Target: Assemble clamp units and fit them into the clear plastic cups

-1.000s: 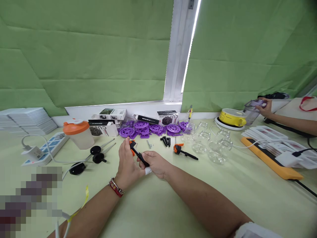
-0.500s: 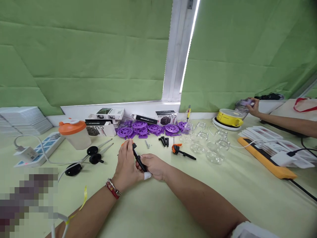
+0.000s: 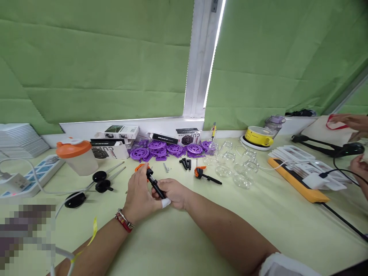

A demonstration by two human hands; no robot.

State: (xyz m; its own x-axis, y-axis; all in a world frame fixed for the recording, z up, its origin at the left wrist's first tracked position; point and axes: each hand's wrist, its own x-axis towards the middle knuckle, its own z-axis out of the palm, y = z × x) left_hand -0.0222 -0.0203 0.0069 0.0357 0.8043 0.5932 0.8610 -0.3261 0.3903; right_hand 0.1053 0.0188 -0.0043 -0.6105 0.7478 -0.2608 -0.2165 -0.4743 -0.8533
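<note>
My left hand point(image 3: 140, 195) and my right hand point(image 3: 174, 192) meet over the table, both closed on a black rod-shaped part with an orange end point(image 3: 156, 187). The left fingers curl round its upper, orange end; the left thumb, wrapped in white, lies by the lower end. My right fingers grip the lower half. A similar black-and-orange part point(image 3: 205, 174) lies to the right on the table. Beyond my hands are small black sleeves point(image 3: 185, 164) and screws point(image 3: 166, 167). Left of my hands lie black round-headed pieces with metal shafts point(image 3: 103, 186).
Purple plastic discs point(image 3: 156, 147) lie in a row before cup holder boxes point(image 3: 188, 136). Clear glass vessels point(image 3: 227, 161), a yellow cup point(image 3: 258, 136) and an orange power strip point(image 3: 299, 182) are to the right. A shaker with orange lid point(image 3: 77, 157) stands left. Another person's hand point(image 3: 349, 122) is at far right.
The view has turned slightly right. The held part's upper section and orange end show more. The other person's hand has left the bottle and moved right, near the bag.
</note>
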